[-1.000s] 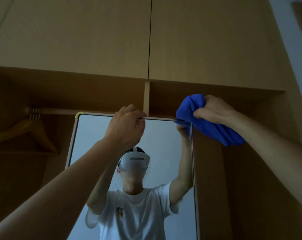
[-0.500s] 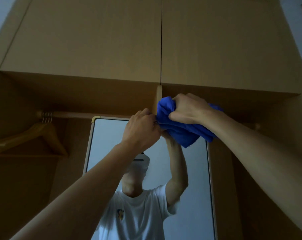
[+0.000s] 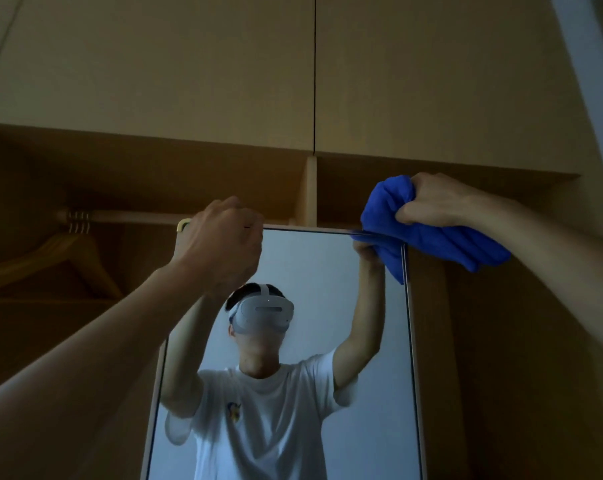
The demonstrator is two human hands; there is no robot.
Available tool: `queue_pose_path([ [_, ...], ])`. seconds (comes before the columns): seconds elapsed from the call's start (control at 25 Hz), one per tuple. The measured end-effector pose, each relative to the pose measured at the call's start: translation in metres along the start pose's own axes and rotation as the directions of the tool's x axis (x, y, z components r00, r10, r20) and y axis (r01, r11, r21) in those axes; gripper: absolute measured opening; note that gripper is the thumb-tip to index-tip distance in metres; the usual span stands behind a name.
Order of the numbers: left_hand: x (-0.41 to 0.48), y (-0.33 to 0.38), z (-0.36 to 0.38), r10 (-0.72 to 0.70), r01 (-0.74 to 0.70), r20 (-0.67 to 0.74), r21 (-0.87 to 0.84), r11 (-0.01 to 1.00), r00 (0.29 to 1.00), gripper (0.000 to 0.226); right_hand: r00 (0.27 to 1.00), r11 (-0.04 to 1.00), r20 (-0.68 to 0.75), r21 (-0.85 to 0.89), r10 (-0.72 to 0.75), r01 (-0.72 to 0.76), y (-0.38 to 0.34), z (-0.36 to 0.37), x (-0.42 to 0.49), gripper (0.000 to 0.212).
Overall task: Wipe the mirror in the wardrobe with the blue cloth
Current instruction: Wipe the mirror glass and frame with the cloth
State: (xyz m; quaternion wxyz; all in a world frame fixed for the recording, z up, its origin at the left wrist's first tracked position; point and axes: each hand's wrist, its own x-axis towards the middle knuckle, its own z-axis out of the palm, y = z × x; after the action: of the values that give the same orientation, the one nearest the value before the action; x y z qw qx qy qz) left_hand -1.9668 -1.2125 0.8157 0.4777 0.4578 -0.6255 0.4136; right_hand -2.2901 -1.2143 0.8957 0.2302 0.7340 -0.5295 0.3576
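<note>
**Two Hands at the Top of the Mirror**

The right hand (image 3: 438, 199) squeezes the blue cloth (image 3: 428, 242) in a tight fist. The cloth is bunched up and sits on the top right corner of the mirror (image 3: 327, 268), hanging a little over the edge. The left hand (image 3: 220, 244) curls its fingers over the mirror's top edge, near the left corner, and holds on. This hand and its arm (image 3: 85, 358) cover part of the glass and the left side of the frame.

The mirror stands inside the wardrobe (image 3: 501, 341). Behind it, on the left, a wooden rail (image 3: 130, 216) runs across, and a wooden hanger (image 3: 64, 254) hangs from it. A thin wooden wall (image 3: 311, 192) goes up behind the mirror's top edge. Two shut cupboard doors (image 3: 154, 64) are higher up. The glass shows a person (image 3: 258, 372) in a white shirt (image 3: 269, 427) with both arms raised.
</note>
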Motion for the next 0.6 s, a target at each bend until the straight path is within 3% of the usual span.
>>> queue_pose_path([
  [0.2, -0.013, -0.017, -0.009, -0.108, 0.113, -0.095, 0.041, 0.993, 0.99, 0.029, 0.997, 0.999, -0.066, -0.012, -0.046, 0.045, -0.014, 0.013, 0.0, 0.016],
  [0.6, -0.019, -0.029, -0.022, -0.107, 0.105, -0.011, -0.117, 0.988, 0.994, 0.035, 0.933, 0.936, -0.113, 0.046, -0.342, 0.349, -0.169, 0.037, 0.005, 0.012],
])
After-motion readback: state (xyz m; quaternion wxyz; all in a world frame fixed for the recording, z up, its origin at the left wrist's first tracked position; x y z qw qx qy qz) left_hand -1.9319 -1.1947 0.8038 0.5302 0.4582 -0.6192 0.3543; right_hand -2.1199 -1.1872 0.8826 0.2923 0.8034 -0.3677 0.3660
